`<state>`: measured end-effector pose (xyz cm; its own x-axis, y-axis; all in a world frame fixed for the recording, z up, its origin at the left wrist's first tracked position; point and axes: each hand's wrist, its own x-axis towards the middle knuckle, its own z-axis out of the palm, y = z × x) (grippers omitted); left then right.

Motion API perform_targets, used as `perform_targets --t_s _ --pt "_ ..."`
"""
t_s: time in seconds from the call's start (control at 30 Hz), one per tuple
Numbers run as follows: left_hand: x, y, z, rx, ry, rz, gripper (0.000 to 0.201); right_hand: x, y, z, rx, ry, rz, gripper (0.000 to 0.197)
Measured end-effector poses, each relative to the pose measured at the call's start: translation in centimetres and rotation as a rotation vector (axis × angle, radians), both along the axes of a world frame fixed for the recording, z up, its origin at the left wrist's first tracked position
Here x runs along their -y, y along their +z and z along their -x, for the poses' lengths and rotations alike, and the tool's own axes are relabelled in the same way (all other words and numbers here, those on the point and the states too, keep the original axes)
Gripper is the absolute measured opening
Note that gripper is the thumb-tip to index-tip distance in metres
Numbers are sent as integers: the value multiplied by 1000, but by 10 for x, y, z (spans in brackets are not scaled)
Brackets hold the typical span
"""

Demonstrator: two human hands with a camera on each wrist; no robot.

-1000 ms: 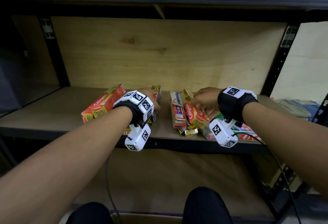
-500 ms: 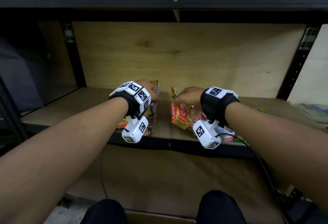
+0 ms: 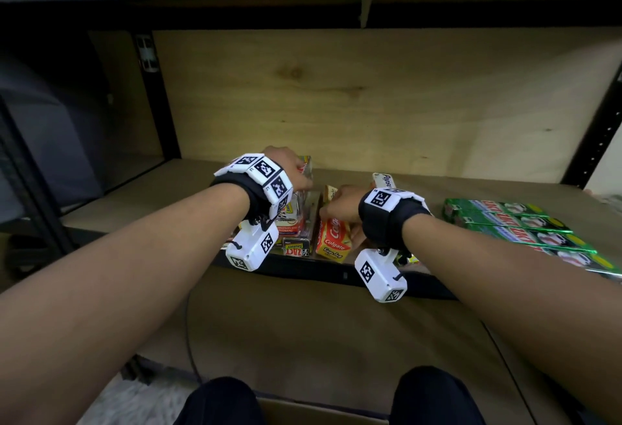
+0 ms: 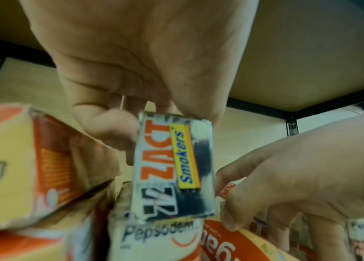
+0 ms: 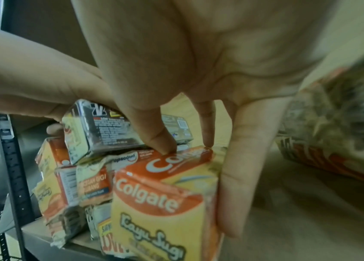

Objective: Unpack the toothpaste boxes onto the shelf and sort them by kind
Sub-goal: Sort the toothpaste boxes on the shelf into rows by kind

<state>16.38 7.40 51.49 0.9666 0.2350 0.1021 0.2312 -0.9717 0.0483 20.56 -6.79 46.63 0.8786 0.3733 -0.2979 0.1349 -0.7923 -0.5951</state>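
Observation:
A pile of toothpaste boxes (image 3: 296,222) lies at the front edge of the wooden shelf (image 3: 141,195). My left hand (image 3: 292,172) pinches a dark Zact Smokers box (image 4: 172,167) by its end, above a Pepsodent box (image 4: 154,234) and orange Colgate boxes (image 4: 9,167). Just to the right, my right hand (image 3: 340,200) grips an orange and yellow Colgate Kayu Sugi box (image 5: 163,203), thumb (image 5: 232,176) along its side and fingers (image 5: 163,141) on top. This box (image 3: 333,239) stands against the pile. Another Pepsodent box (image 3: 383,180) shows behind my right wrist.
Several green Zact boxes (image 3: 521,226) lie side by side on the shelf to the right. A black upright post (image 3: 158,98) stands at the left and the shelf's plywood back wall (image 3: 370,98) is behind. An open cardboard carton (image 3: 319,414) sits below between my knees.
My right hand has carried the Colgate box left, up against the pile at my left hand. The left hand has stayed at the pile, and the head view has shifted.

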Motion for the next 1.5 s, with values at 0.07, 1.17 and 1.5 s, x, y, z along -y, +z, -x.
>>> perform_targets --t_s 0.07,1.17,1.5 --pt "-4 -3 -1 18 3 -9 27 -5 -5 -2 -18 1 -14 47" --pt "-17 -5 13 107 17 -12 32 64 7 -31 347 -167 452 59" --pt "-21 -12 14 152 13 -16 36 71 4 -52 322 -143 330 43"
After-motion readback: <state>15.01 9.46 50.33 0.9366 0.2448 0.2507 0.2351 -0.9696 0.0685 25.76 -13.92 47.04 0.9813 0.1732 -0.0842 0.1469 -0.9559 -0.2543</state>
